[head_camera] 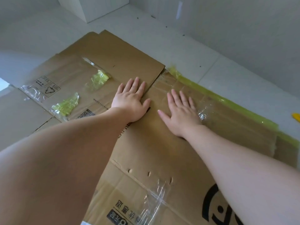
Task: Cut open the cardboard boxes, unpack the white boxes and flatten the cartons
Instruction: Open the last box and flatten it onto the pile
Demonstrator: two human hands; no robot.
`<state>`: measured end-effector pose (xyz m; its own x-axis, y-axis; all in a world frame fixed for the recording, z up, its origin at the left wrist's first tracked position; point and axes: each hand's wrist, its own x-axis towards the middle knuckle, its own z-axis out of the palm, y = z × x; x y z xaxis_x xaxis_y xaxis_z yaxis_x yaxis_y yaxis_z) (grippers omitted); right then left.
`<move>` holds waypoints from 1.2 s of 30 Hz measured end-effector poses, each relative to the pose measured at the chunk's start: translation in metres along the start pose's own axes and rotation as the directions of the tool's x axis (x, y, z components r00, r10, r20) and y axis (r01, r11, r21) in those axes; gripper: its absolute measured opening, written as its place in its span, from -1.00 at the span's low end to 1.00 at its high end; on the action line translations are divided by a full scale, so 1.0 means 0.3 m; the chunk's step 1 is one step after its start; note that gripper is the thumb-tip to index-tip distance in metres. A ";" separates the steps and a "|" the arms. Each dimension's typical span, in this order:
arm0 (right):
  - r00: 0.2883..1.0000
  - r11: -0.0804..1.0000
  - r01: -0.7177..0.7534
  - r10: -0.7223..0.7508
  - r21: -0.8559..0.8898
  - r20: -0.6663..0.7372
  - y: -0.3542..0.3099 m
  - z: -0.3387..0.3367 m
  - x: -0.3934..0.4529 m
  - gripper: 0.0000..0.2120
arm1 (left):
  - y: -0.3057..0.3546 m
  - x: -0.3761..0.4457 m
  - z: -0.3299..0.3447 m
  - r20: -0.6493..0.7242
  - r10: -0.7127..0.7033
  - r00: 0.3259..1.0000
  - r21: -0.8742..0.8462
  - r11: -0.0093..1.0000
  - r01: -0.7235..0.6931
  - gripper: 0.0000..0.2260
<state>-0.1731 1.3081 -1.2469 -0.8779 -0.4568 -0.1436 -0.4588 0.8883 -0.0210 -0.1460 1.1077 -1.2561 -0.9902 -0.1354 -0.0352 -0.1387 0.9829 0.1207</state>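
Head view, floor level. Two hands, both spread flat with fingers straight, gripping nothing: left hand (pixel 131 99) palm-down across the edge of the upper flattened carton (pixel 100 62); right hand (pixel 181 111) palm-down on the lower flattened carton (pixel 155 146), just beside the left, the two apart. Flattened cartons: at least two, brown, overlapping, lying flat on the pale tiled floor (pixel 211 69); a further brown panel (pixel 19 114) at the left may belong to a third, cannot tell. Crumpled green tape scraps (pixel 99 79): two, stuck on the upper carton. Long green tape strip (pixel 215 93): one, along the lower carton's far edge. Clear tape remnants (pixel 155 198): several. White box (pixel 95 7): one, standing on the floor well beyond the cartons. Yellow object (pixel 296 116): one, at the right frame edge, cut off, unidentifiable.
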 end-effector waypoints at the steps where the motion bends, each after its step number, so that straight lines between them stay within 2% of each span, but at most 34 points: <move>1: 1.000 1.000 -0.017 0.017 -0.012 -0.020 0.063 -0.004 -0.002 -0.20 | -0.006 0.010 -0.003 0.000 0.002 1.000 -0.008 1.000 -0.002 -0.34; 4: 0.977 0.977 -0.212 0.212 -0.017 0.001 0.269 -0.020 -0.058 -0.16 | -0.020 0.034 -0.006 0.000 -0.028 1.000 -0.012 1.000 0.028 -0.33; 7: 0.922 0.923 -0.385 0.385 -0.014 0.044 0.286 -0.023 -0.160 -0.18 | -0.012 0.039 -0.004 0.025 -0.041 0.999 0.003 0.999 0.041 -0.32; 9: 0.948 0.949 -0.314 0.314 0.013 0.046 0.150 -0.004 -0.246 -0.17 | -0.013 0.042 -0.008 0.031 -0.051 0.998 0.018 0.999 0.051 -0.33; 11: 0.996 0.990 -0.090 0.089 0.113 0.015 -0.043 0.016 -0.395 -0.17 | -0.004 0.037 -0.016 0.054 -0.061 0.997 0.018 0.998 0.060 -0.34; 13: 0.993 0.974 0.113 -0.117 0.195 0.006 -0.224 0.043 -0.564 -0.21 | 0.004 0.031 -0.025 0.064 -0.073 0.995 0.023 0.997 0.071 -0.35; 15: 0.973 0.955 0.223 -0.230 0.198 0.014 -0.342 0.078 -0.696 -0.24 | 0.011 0.021 -0.030 0.075 -0.084 0.994 0.020 0.996 0.083 -0.36; 17: 0.960 0.947 0.271 -0.279 0.174 0.025 -0.365 0.087 -0.742 -0.24 | 0.010 0.001 -0.028 0.064 -0.096 0.993 0.006 0.995 0.095 -0.36; 20: 0.933 0.924 0.351 -0.359 0.151 0.026 -0.268 0.074 -0.717 -0.26 | -0.001 -0.086 -0.031 0.055 -0.075 0.996 0.011 0.997 0.075 -0.35; 25: 0.959 0.964 0.264 -0.264 0.017 0.098 -0.075 0.063 -0.694 -0.26 | -0.089 -0.379 -0.052 0.089 -0.077 0.993 0.018 0.997 0.076 -0.38; 29: 0.962 0.975 0.223 -0.223 0.017 0.157 -0.088 0.057 -0.692 -0.30 | -0.162 -0.659 -0.057 0.136 -0.161 0.978 0.041 0.987 0.157 -0.37; 31: 0.962 0.982 0.188 -0.185 0.004 0.200 -0.134 0.044 -0.718 -0.28 | -0.171 -0.791 -0.052 0.141 -0.276 0.951 0.042 0.961 0.273 -0.35; 33: 0.946 0.976 0.220 -0.214 0.004 0.242 -0.193 0.040 -0.774 -0.22 | -0.156 -0.920 -0.034 0.131 -0.452 0.882 -0.004 0.890 0.456 -0.37; 34: 0.934 0.966 0.258 -0.252 0.009 0.254 -0.224 0.045 -0.813 -0.18 | -0.138 -0.979 -0.021 0.137 -0.546 0.826 -0.052 0.829 0.557 -0.38; 36: 0.903 0.938 0.344 -0.340 0.033 0.262 -0.284 0.061 -0.901 -0.11 | -0.094 -1.073 -0.005 0.195 -0.719 0.667 -0.194 0.638 0.745 -0.40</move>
<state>0.1058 1.3569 -1.2242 -0.6007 -0.7022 -0.3822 -0.7281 0.6780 -0.1013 0.1766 1.1233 -1.2466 -0.5570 -0.7730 -0.3037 -0.8297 0.5021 0.2437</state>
